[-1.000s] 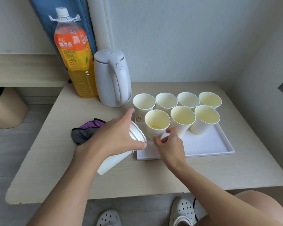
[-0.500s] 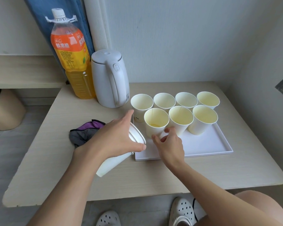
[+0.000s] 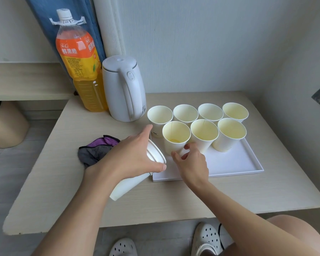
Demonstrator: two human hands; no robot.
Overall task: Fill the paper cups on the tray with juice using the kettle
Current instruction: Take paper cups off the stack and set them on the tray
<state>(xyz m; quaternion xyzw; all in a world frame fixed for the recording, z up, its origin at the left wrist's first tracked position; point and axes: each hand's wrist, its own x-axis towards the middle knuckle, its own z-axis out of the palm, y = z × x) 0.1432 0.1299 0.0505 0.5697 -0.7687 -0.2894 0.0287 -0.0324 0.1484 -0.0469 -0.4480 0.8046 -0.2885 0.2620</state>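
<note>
- Head view: barely any movement over the last second. The left hand (image 3: 129, 159) is still wrapped round the nested stack of white paper cups (image 3: 126, 185). The stack is tipped on its side, mouth towards the tray, held over the pale wood-grain surface (image 3: 229, 193) at the tray's left edge.
- The right hand (image 3: 190, 163) has stayed low at the front-left white paper cup (image 3: 175, 137), thumb and fingers curled round its base, pinching it. The cup stands upright on the flat white rectangular tray (image 3: 229, 163), in the same spot as a second ago.
- That cup shows a small pool of orange at the bottom. It's one of seven standing close together on the tray, four behind and three in front. I can't tell whether the others hold liquid; their insides just look pale yellow.
- The white plastic kettle (image 3: 124, 89) sits untouched at the back, lid down, handle towards us, just left of the cups. The tall clear orange-juice bottle (image 3: 81, 61) stands just beside it on the far side.
- A crumpled purple and grey cloth (image 3: 94, 150) lies on the surface behind the left hand.
- My read: this is setting out cups, not pouring. Both hands are busy with cups and the kettle is idle, so the filling has barely begun. One hand must come free before the kettle can be lifted.
</note>
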